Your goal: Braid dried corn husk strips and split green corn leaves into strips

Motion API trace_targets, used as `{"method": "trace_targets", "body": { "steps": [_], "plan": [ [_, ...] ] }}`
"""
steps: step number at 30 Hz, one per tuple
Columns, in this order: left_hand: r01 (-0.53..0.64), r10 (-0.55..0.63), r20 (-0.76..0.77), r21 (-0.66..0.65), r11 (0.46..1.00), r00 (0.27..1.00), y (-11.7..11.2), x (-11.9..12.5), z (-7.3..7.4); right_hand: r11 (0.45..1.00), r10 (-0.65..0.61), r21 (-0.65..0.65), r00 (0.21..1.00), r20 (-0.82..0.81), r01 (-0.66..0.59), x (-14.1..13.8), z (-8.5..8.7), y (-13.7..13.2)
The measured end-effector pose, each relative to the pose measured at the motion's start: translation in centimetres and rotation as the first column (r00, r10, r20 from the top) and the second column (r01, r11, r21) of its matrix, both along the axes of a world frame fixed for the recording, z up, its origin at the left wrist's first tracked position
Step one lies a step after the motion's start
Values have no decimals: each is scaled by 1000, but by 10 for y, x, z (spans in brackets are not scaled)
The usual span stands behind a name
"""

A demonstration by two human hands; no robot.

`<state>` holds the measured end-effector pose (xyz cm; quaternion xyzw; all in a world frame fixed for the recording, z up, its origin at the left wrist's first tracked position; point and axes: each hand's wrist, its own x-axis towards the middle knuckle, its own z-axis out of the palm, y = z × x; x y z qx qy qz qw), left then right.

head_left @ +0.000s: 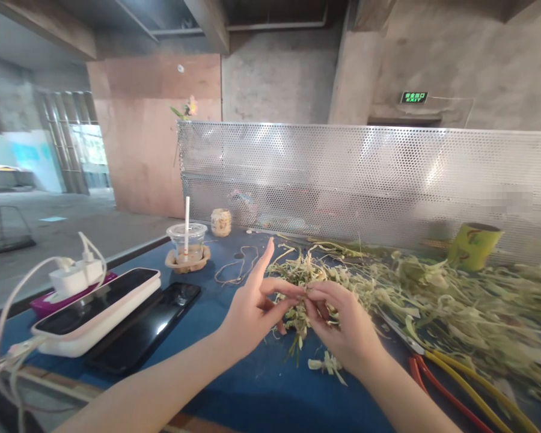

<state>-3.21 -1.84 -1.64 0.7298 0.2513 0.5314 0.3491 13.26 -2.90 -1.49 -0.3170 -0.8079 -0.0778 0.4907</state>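
In the head view, which is our only one, we see both hands meet above the blue table (261, 391). The fingers (283, 287) of our left hand (247, 313) point toward the right, their tips bent close together, while one finger stands up straight. Our right hand (347, 328) has its thumb and forefinger almost closed, and its tips touch or nearly touch the left ones. What is pinched there is too small for us to tell.

The pale green leaves (304, 264) lie directly under and behind the fingers and spread widely to their right. One small loose piece (328, 365) is in front of the fingers, on our side. Right of the fingers we find the shears (417, 347) with red and yellow handles, and farther back, a tilted green can (473, 246). Left of the fingers are a string (237, 270), a plastic cup (193, 240) with a straw, and a black phone (148, 328).
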Motion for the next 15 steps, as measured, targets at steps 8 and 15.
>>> {"method": "trace_targets", "body": {
  "steps": [8,15],
  "plan": [
    [52,66,-229,472,880,971,12,-11,5,993,116,-5,988,100,-116,7,0,0],
    [126,237,-374,728,673,897,19,-18,5,979,204,-54,972,118,-199,8,-4,4]
  ]
}}
